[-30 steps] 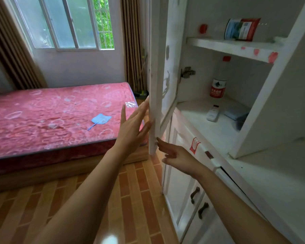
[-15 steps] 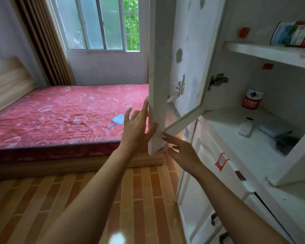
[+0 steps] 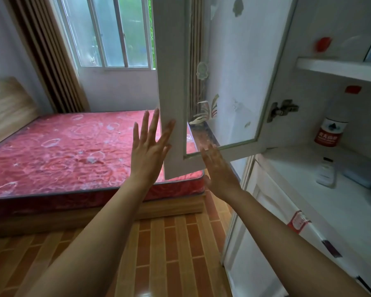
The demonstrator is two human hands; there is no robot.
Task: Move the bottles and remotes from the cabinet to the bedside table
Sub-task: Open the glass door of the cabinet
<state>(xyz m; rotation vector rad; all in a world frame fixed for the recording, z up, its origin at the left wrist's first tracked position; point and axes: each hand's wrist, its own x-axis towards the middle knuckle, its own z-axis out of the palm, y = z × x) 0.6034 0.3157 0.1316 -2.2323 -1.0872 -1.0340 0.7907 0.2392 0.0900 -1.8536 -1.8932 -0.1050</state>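
Observation:
A white cabinet door (image 3: 174,86) with a glass pane hangs open in front of me. My left hand (image 3: 148,151) has its fingers straight, touching the door's outer edge. My right hand (image 3: 216,168), also with straight fingers, rests against the door's lower frame on the inner side. Inside the cabinet, a clear bottle (image 3: 332,125) with a red cap and red label stands on the lower shelf (image 3: 298,168). A white remote (image 3: 327,172) lies in front of it. Another red-capped bottle (image 3: 323,45) lies blurred on the upper shelf.
A bed with a red mattress (image 3: 73,155) fills the left. Behind it are a window (image 3: 114,33) and brown curtains (image 3: 49,61). A grey flat object (image 3: 362,176) lies beside the remote. White lower cabinet doors (image 3: 255,243) stand at the right above a brick-pattern floor (image 3: 169,254).
The cabinet door has swung further open to the left, with both hands following it. My view has turned left, so the shelves sit further right.

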